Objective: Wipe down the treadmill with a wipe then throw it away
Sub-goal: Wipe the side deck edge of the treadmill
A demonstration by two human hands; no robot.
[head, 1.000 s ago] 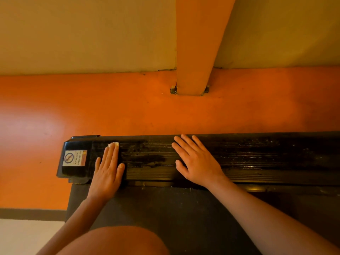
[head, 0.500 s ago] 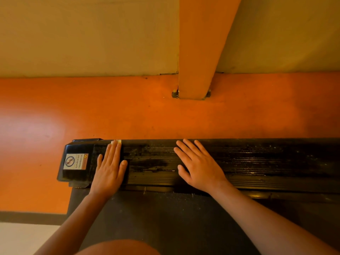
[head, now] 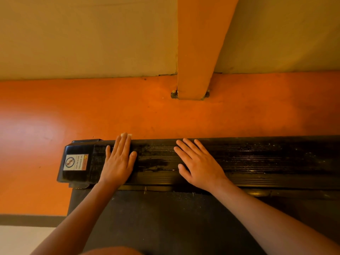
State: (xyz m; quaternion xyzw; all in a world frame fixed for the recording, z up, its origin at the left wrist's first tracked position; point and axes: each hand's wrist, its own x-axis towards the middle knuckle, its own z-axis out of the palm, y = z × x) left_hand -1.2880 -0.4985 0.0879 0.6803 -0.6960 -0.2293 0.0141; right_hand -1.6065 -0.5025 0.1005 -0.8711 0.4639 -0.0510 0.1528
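- Since a second ago the left hand (head: 118, 162) has slid away from the body across the black ribbed side rail of the treadmill (head: 257, 159). Its fingertips now reach past the rail's far edge, over the orange floor (head: 128, 111). The right hand (head: 198, 166) has stayed planted near frame centre.
- Left hand: flat, fingers straight and close together, pressing the small pale wipe (head: 127, 134) onto the rail. Only a sliver of the wipe shows beyond the fingertips, left of centre; the rest is hidden under the hand.
- Right hand: flat on the rail with fingers spread, holding nothing, apparently as a brace.
- Darker wet-looking streaks lie between the two hands. Right of the right hand the rail carries pale specks, so that stretch probably needs wiping yet.
- The step in hand looks like cleaning the rail's left end. Even palm pressure will keep the whole wipe in contact.
- Strokes along the ribs would reach the grooves better than strokes across them, and overlapping passes avoid missed bands.
- Wrapping the wipe over the far edge would clean that lip. The glossy black end cap (head: 79, 178) with its warning sticker (head: 75, 162), at the left, deserves a pass too.
- The braced hand must lift for the patch beneath it.
- No bin is in view.
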